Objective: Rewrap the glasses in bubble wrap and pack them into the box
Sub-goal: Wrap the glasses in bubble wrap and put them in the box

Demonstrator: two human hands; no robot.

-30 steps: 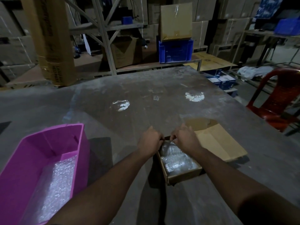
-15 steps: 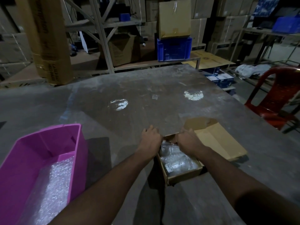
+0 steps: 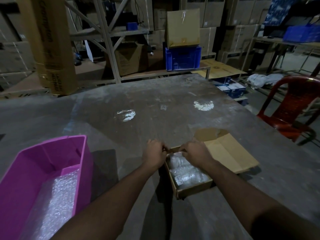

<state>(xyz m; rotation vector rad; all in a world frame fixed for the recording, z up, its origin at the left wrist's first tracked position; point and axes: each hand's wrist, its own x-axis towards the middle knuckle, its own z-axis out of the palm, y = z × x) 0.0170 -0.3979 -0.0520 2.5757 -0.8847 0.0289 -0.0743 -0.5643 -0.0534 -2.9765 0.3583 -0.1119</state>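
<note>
A small open cardboard box [image 3: 194, 187] lies on the table in front of me, its lid flap [image 3: 230, 156] folded out flat to the right. Bubble-wrapped glasses [image 3: 188, 174] with a white label fill the inside. My left hand [image 3: 154, 153] grips the box's far left corner with curled fingers. My right hand [image 3: 195, 151] is at the far end too, fingers curled down onto the bubble-wrapped bundle. The fingertips of both hands are hidden.
A pink plastic bin [image 3: 43, 156] holding a sheet of bubble wrap [image 3: 57, 201] stands at the near left. The grey table [image 3: 155, 110] stretches ahead. A red plastic chair [image 3: 290, 110] stands by its right edge. Shelves with cartons and a blue crate [image 3: 183, 58] lie beyond.
My hands, pinched close together at the box's far edge a second ago, have moved slightly apart. The box's far wall now shows between them.
</note>
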